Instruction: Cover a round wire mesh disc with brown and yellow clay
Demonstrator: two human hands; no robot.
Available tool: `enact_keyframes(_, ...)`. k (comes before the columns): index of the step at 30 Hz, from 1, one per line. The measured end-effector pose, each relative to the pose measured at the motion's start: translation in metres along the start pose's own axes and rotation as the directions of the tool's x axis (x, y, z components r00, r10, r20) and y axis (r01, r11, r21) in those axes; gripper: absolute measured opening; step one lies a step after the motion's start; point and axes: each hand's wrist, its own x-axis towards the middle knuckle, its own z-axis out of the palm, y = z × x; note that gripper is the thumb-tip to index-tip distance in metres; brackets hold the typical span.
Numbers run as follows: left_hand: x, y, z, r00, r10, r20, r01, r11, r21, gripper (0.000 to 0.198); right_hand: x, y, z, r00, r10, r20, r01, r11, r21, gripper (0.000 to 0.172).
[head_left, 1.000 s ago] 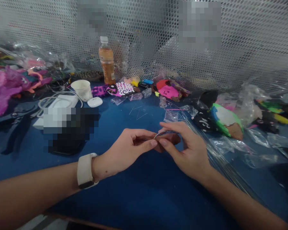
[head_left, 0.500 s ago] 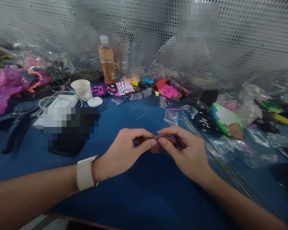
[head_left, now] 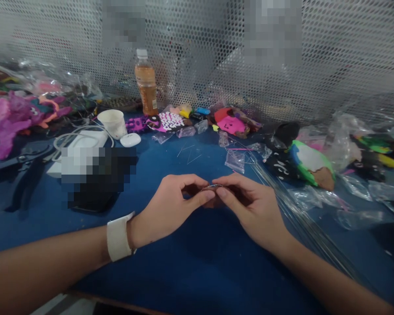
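Observation:
Close together above the blue table (head_left: 216, 262), my left hand (head_left: 175, 205) and my right hand (head_left: 254, 203) pinch one small thing between thumbs and fingertips. It looks like a short piece of twisted silvery wire (head_left: 215, 186), slightly arched. Most of it is hidden by the fingers, so its full length cannot be told. The thumb tips nearly meet beneath it. A white band (head_left: 120, 238) is around my left wrist. Long thin metal wires (head_left: 305, 227) lie on the table right of my right hand.
Pliers (head_left: 24, 166), a dark phone-like object (head_left: 95, 192), a cable, a paper cup (head_left: 112, 123) and a white case (head_left: 130, 139) lie left. A drink bottle (head_left: 146, 83) stands behind. Colourful clay-like figures (head_left: 231, 122) and plastic bags (head_left: 234, 160) line the back, before a perforated metal panel (head_left: 190, 57).
Both hands have shifted very slightly, still pinching the wire-like piece. A little more of its silvery strand shows between the fingertips. The table objects keep their places.

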Motion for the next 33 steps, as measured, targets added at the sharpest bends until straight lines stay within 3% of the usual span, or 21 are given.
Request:
enact_keyframes(11, 0.0011, 0.0017, -0.0005, 1.000, 0.009, -0.028, -0.007, 0.998, 0.069, 0.020, -0.0006, -0.0040, -0.0001, 0.991, -0.132, -0.015, 0.129, 0.981, -0.142, 0.016)
enact_keyframes(20, 0.0035, 0.0035, -0.0020, 0.998, -0.011, -0.059, 0.014, 0.999, 0.051, 0.023, 0.0027, -0.0036, -0.0017, 0.998, -0.068, -0.001, 0.068, 0.996, -0.059, 0.009)
enact_keyframes(28, -0.0010, 0.0016, -0.0012, 0.997, 0.052, -0.048, -0.048, 0.995, 0.087, 0.017, -0.0001, -0.0058, -0.0003, 0.997, -0.079, 0.002, 0.079, 0.994, -0.069, 0.006)
enact_keyframes(33, 0.0004, 0.0003, -0.0008, 0.990, 0.130, -0.052, -0.116, 0.970, 0.213, 0.012, -0.0006, -0.0052, -0.0007, 0.997, -0.068, 0.034, 0.069, 0.997, -0.022, 0.009)
